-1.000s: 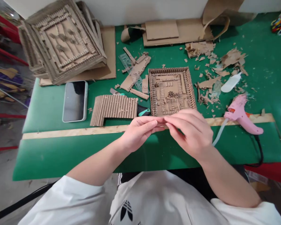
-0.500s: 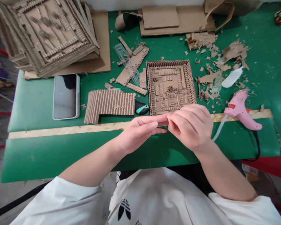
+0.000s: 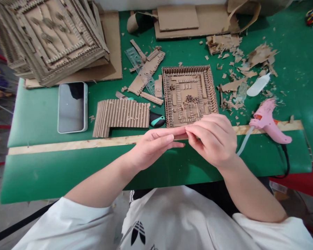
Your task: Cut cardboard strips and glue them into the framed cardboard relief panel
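My left hand (image 3: 152, 147) and my right hand (image 3: 214, 139) meet over the table's front part, fingertips touching. The left fingers point right, with the thumb laid along them. Curled into a pinch, my right hand presses at the left fingertips. Whatever lies between them is small and mostly hidden; I cannot make it out. Just behind the hands sits a square cardboard tray (image 3: 176, 119) with corrugated walls and small cardboard strips glued inside. Left of it lies a piece of corrugated cardboard (image 3: 125, 114), partly over a black and teal cutter (image 3: 157, 120).
A pink glue gun (image 3: 270, 121) lies at the right amid torn cardboard scraps (image 3: 234, 86). A phone (image 3: 71, 107) is at the left, below stacked cardboard panels (image 3: 54, 38). A clear ruler (image 3: 133, 57) lies among offcuts. Cardboard sheets (image 3: 178, 18) are at the back.
Both hands stay joined in nearly the same place, with the right fingers shifting very slightly. The view has moved a little; nothing on the table has been displaced.
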`<state>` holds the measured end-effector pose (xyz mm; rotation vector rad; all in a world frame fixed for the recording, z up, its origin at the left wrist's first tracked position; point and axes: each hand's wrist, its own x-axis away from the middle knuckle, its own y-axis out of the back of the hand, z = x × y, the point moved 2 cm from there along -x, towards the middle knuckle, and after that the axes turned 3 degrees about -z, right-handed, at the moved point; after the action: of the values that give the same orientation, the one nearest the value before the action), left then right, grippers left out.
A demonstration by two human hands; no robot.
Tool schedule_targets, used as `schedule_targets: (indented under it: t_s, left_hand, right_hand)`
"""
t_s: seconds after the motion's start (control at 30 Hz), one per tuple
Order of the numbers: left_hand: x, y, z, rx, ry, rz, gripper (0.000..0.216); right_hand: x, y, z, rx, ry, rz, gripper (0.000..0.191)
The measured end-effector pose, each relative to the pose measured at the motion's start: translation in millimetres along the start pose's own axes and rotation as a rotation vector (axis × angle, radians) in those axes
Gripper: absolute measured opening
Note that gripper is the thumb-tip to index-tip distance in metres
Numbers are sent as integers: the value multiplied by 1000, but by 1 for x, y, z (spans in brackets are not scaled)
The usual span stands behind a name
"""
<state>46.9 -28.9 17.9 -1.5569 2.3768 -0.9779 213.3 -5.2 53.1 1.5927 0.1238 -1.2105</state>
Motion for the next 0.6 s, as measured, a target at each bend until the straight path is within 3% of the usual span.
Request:
schedule_targets:
  t_s: [0.3,0.6]
  left_hand:
    - [1,1,0,-61,-27,0,27]
    - [2,0,0,1,-11,42,31]
  right_hand:
    - [2,-1,-1,-21,-17,40,14]
    - [2,-5,0,77,12,-29,15]
